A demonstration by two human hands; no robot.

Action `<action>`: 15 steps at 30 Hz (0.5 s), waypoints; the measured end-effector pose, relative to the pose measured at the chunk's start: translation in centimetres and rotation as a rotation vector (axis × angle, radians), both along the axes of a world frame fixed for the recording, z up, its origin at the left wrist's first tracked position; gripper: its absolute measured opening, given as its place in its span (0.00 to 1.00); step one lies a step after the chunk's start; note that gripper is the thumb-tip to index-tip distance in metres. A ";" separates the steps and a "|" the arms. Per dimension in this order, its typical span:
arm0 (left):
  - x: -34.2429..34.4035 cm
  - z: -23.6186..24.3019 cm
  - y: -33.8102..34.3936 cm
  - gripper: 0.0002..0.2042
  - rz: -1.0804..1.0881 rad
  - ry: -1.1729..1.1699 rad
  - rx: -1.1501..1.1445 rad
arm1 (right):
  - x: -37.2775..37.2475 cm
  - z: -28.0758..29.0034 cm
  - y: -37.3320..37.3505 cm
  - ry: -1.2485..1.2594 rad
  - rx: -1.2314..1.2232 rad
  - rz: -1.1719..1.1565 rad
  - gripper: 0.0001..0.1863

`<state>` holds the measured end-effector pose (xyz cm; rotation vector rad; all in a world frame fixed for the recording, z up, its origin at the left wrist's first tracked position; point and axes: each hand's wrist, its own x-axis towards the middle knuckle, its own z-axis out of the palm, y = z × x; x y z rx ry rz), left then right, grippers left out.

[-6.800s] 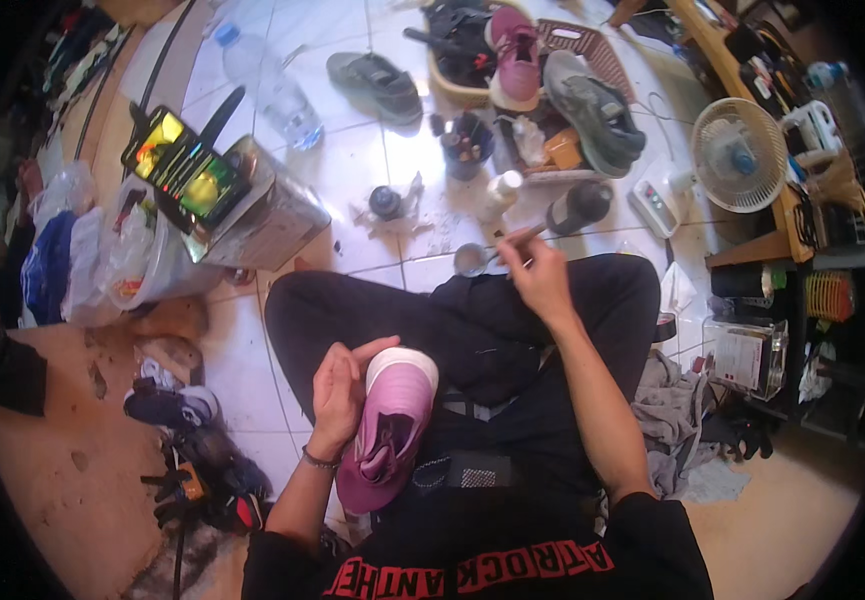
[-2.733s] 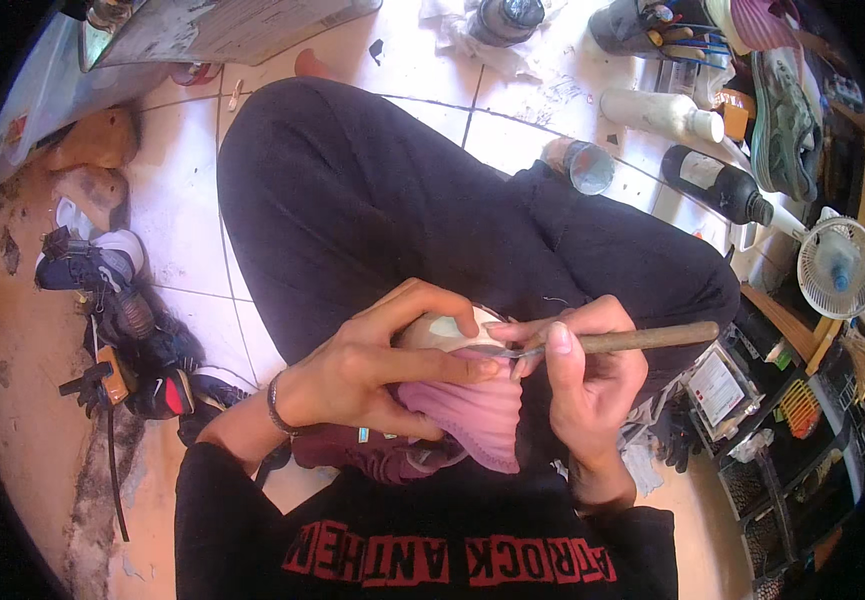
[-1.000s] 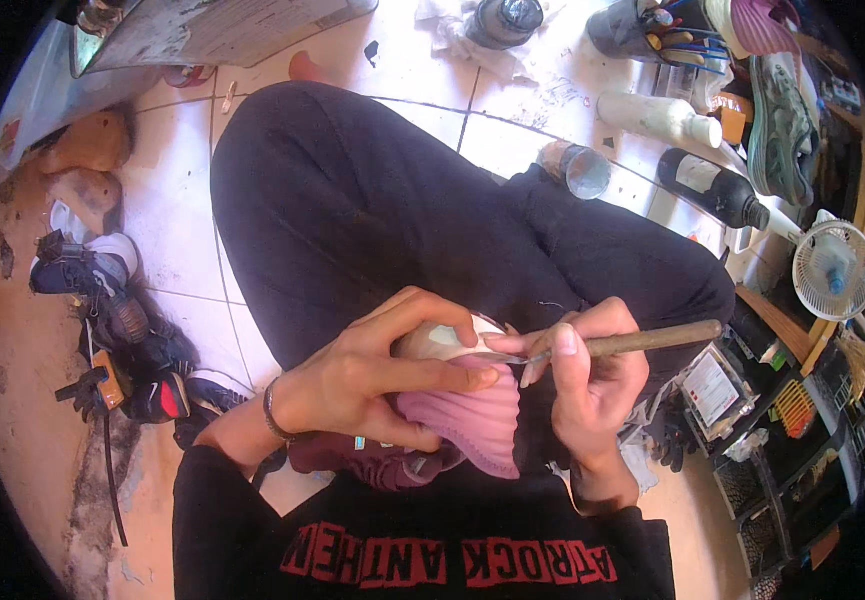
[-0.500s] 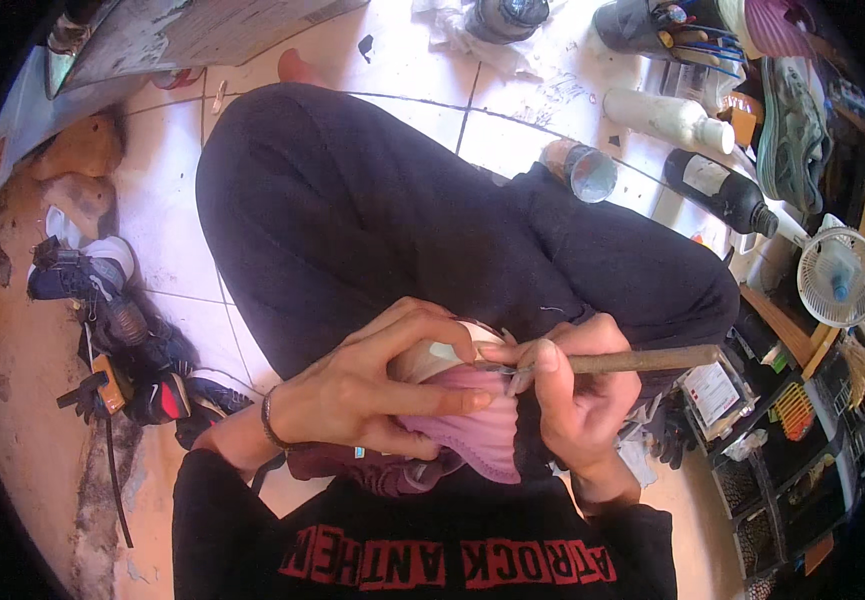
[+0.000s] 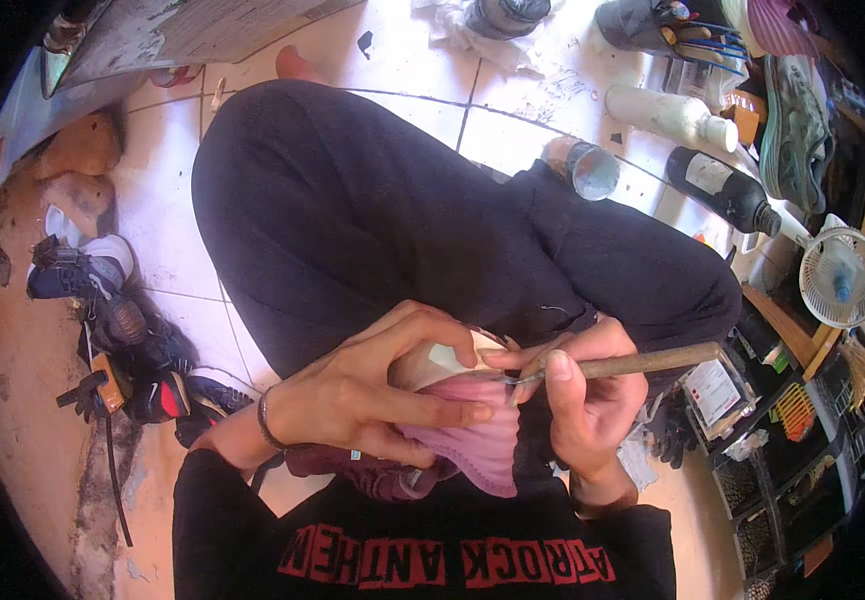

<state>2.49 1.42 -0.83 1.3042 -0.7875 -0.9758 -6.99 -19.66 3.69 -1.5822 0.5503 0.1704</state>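
My left hand (image 5: pixel 357 390), fingers bent, grips a pink ribbed shoe (image 5: pixel 467 440) with a pale sole (image 5: pixel 422 365) in my lap, one finger pressing on the sole. My right hand (image 5: pixel 587 390) is closed on a wooden-handled tool (image 5: pixel 667 359), whose thin metal tip meets the seam between pink upper and sole. The exact contact of the tip is small and partly hidden by fingers. My crossed legs in dark trousers (image 5: pixel 372 210) lie behind the shoe.
Across the tiled floor (image 5: pixel 167 200) stand a dark jar (image 5: pixel 507 15), tool cup (image 5: pixel 627 30), white bottle (image 5: pixel 667 117), dark bottle (image 5: pixel 717 188) and small cup (image 5: pixel 592 170). A fan (image 5: pixel 837 280) and racks line the right; shoes (image 5: pixel 87 270) are piled left.
Since 6.8 seconds ago the shoe has turned and my right hand has brought the tool onto it. Over the last second both hands and the handle have shifted slightly down in view.
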 end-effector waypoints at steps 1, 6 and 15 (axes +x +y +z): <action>0.0 0.0 0.0 0.27 -0.015 -0.002 0.000 | 0.0 0.0 -0.1 0.001 0.016 0.006 0.09; 0.0 -0.1 0.0 0.27 -0.020 0.002 -0.012 | -0.1 0.1 -0.4 -0.006 -0.087 0.083 0.09; -1.2 2.0 0.1 0.26 0.034 -0.034 -0.025 | 0.2 1.0 -1.6 -0.069 0.125 -0.039 0.08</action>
